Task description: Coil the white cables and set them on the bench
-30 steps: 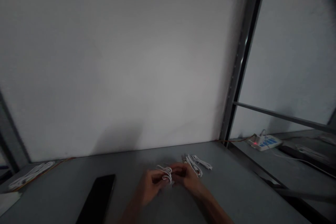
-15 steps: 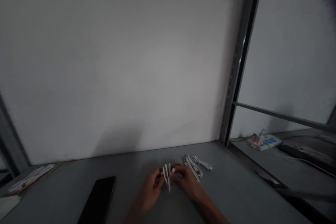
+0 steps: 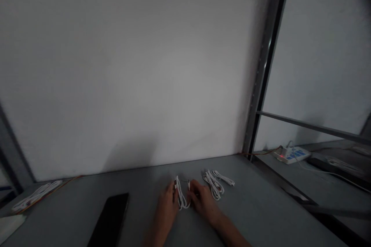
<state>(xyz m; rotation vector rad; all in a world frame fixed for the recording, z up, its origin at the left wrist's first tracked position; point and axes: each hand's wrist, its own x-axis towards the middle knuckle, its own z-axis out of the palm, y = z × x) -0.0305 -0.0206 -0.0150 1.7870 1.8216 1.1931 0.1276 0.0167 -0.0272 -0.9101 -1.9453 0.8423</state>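
A looped white cable (image 3: 181, 197) is spread between my two hands above the grey table (image 3: 145, 208). My left hand (image 3: 170, 197) grips the left side of its loops near a small white connector. On the other side, the fingers of my right hand (image 3: 197, 196) pinch a part of the same cable by its end. Just right of my right hand lie coiled white cables (image 3: 214, 186) on the tabletop.
A black flat object (image 3: 108, 220) lies left of my hands. More white cables (image 3: 37, 197) and an orange wire are at the far left. Behind the table is a white wall; a metal post (image 3: 262, 73) and a power strip (image 3: 293, 156) are at the right.
My hands have moved slightly apart, and the bundled cable between them has opened into looser loops that hang lower. The coiled cables on the table have not moved.
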